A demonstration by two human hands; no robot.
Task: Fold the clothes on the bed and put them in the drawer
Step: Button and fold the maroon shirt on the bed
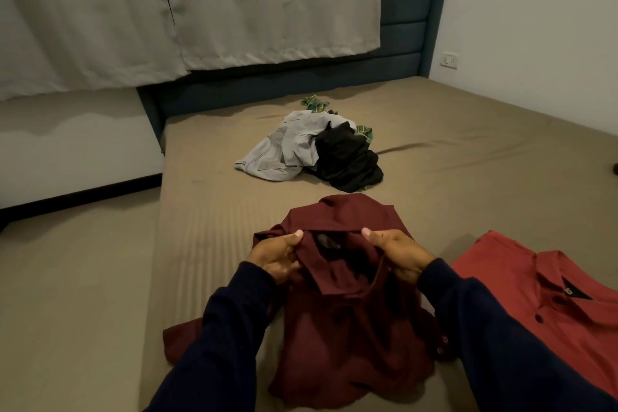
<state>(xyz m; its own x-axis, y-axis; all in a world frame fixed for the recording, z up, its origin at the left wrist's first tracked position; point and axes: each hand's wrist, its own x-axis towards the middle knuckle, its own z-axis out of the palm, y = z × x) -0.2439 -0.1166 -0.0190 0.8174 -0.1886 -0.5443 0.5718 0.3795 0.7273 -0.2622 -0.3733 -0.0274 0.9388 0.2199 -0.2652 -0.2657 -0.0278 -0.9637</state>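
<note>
A dark maroon button shirt (pixel 347 338) hangs crumpled over the near part of the bed (pixel 214 227). My left hand (pixel 279 256) grips its collar area on the left, thumb on top. My right hand (pixel 398 254) grips the same collar on the right, thumb on top. A lighter red polo shirt (pixel 521 284) lies spread flat to the right, partly under my right sleeve. Farther up the bed sits a pile: grey trousers (pixel 284 147), a black garment (pixel 347 160) and a green patterned cloth (pixel 316 103). No drawer is in view.
The bed has a tan sheet and a dark blue headboard (pixel 401 43) at the back. Grey curtains (pixel 167 10) hang at the left and back. The bed's left edge drops to the floor (pixel 67 278). A wall socket (pixel 449 60) sits on the right wall.
</note>
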